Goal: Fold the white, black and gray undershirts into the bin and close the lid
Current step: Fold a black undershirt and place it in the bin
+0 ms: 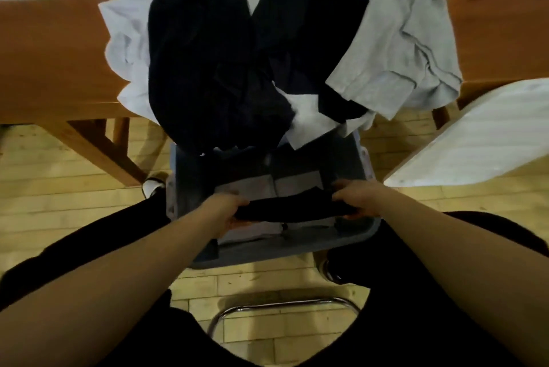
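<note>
A blue-grey plastic bin (279,252) stands on the floor between my knees. Inside it, both hands hold a folded black undershirt (292,206) by its ends, my left hand (230,212) at its left end and my right hand (355,197) at its right end. Pale folded cloth (261,185) lies under it in the bin. On the wooden table beyond lies a loose pile: black undershirts (205,63), white ones (127,48) and grey ones (395,48), some hanging over the table edge above the bin.
The wooden table (53,63) spans the far side, its legs left and right of the bin. A white flat panel (481,134), perhaps the lid, leans at the right. A metal chair frame (282,305) is under me on the wooden floor.
</note>
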Available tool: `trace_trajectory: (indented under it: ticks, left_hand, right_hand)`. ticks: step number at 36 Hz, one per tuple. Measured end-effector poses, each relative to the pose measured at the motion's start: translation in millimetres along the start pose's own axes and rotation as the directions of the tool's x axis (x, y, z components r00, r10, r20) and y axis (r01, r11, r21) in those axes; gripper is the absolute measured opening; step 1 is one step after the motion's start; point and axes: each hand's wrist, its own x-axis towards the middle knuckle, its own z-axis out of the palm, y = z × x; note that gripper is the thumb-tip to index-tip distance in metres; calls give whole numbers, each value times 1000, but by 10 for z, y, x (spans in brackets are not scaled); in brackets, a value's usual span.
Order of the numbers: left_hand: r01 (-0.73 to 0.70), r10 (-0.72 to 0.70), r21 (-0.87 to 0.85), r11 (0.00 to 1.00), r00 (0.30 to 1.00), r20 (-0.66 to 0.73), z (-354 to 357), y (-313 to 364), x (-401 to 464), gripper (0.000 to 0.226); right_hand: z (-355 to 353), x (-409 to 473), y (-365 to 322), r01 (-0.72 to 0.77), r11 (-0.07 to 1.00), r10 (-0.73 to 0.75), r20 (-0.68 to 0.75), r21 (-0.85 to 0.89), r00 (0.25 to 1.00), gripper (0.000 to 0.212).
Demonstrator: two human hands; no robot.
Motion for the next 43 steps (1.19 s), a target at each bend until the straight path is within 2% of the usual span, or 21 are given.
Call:
trace_trajectory:
  ticks: [3, 6, 12, 16, 24, 26, 32, 34, 38, 40, 43]
  left_hand:
    - [68, -68, 11, 998, 998, 3, 140, -49, 291, 35]
    - [95, -96, 20, 995, 995, 17, 254, -73, 604, 14]
    - [-148, 145, 76, 986, 988, 44, 445, -59, 1093, 21]
    - [-175, 168, 141, 974, 984, 61, 492, -179, 1457, 17]
    - [-67, 26, 370, 927, 993, 114, 633, -635, 2032, 24]
    - [-7, -38, 395, 919, 994, 106, 664, -721, 2117, 28]
    - [8, -75, 457, 889, 989, 128, 703, -919, 2199, 26]
    - [15, -112, 544, 839, 983, 144, 686, -982, 2227, 28]
    - [-51, -126, 762, 646, 977, 172, 688, -953, 2192, 37]
    - [-59, -124, 787, 614, 978, 169, 730, -891, 2131, 38]
    - [-65, -117, 777, 627, 977, 176, 733, -801, 2046, 41]
  right_hand:
    - [14, 198, 27, -1, 980, -5, -29, -198, 1000, 40]
    - [9, 466, 24, 67, 932, -93, -57, -357, 994, 32]
    - [-17, 961, -18, 89, 950, -169, -253, -298, 953, 27]
    - [28, 1238, 39, 95, 961, -179, -322, -258, 930, 29]
    - [241, 1856, 386, -43, 922, -49, -227, -384, 973, 38]
    - [284, 1940, 474, -82, 906, -11, -217, -416, 976, 38]
    - [363, 2064, 594, -138, 833, 22, -216, -536, 976, 37]
    - [376, 2027, 561, -177, 774, 62, -206, -608, 977, 39]
    - [396, 1955, 526, -165, 627, 127, -109, -761, 986, 38]
    - [404, 1909, 525, -150, 594, 155, -71, -790, 985, 35]
    - [436, 1810, 505, -114, 567, 172, -18, -816, 985, 32]
